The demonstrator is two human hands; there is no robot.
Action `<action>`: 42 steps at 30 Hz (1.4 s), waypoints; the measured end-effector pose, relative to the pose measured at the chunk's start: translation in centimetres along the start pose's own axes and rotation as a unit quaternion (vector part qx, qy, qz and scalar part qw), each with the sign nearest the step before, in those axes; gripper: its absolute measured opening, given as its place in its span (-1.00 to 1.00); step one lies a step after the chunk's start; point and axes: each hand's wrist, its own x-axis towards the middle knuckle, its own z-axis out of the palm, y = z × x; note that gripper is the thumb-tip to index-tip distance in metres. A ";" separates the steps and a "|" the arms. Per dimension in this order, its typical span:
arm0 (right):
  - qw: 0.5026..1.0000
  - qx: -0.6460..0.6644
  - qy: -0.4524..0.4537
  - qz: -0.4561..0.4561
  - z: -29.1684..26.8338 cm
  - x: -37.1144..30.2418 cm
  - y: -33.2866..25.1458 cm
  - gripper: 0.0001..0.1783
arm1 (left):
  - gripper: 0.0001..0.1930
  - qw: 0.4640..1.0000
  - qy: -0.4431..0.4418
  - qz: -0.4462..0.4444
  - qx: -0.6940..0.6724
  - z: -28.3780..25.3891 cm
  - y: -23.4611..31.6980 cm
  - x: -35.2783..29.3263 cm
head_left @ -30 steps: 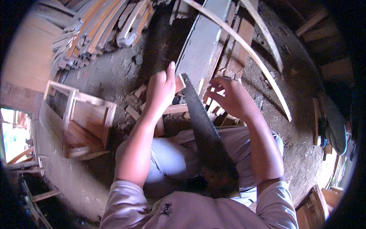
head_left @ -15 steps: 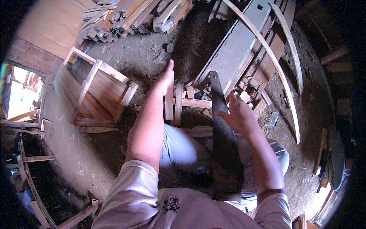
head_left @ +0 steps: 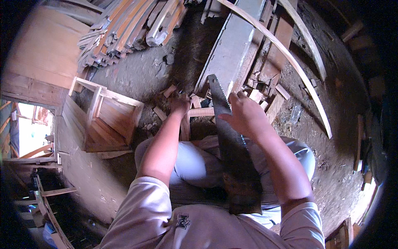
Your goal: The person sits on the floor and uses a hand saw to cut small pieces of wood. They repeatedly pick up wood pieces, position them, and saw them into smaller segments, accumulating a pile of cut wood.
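Above the lap (head_left: 192, 166) — dark handsaw (head_left: 233, 153), tapering, one edge toothed, tip holed

Left grip (head_left: 180, 104) dim and indistinct, the grey board (head_left: 233, 45) beyond cut off by the upper edge.

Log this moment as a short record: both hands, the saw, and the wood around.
Left hand: low among wood offcuts; grip unclear
Right hand: at the toothed edge of the saw; contact unclear
Saw direction: tip away from the person, teeth facing right
Beyond saw tip: long grey board
Left: box-like wooden frame
Upper left: stacked wood strips
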 end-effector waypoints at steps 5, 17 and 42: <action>1.000 0.002 0.027 -0.009 -1.0 -0.6 0.5 -0.42 | 0.01 0.998 -0.028 -0.044 -0.027 2.4 -0.4 0.9; 1.000 -0.009 0.013 -0.024 -1.8 -0.8 -0.1 -0.42 | -0.48 0.937 0.000 0.121 0.328 -5.1 1.6 -2.6; 1.000 0.003 0.005 0.011 -2.3 -0.6 1.3 -0.41 | -0.76 0.778 0.133 0.438 0.429 -2.8 8.0 -11.5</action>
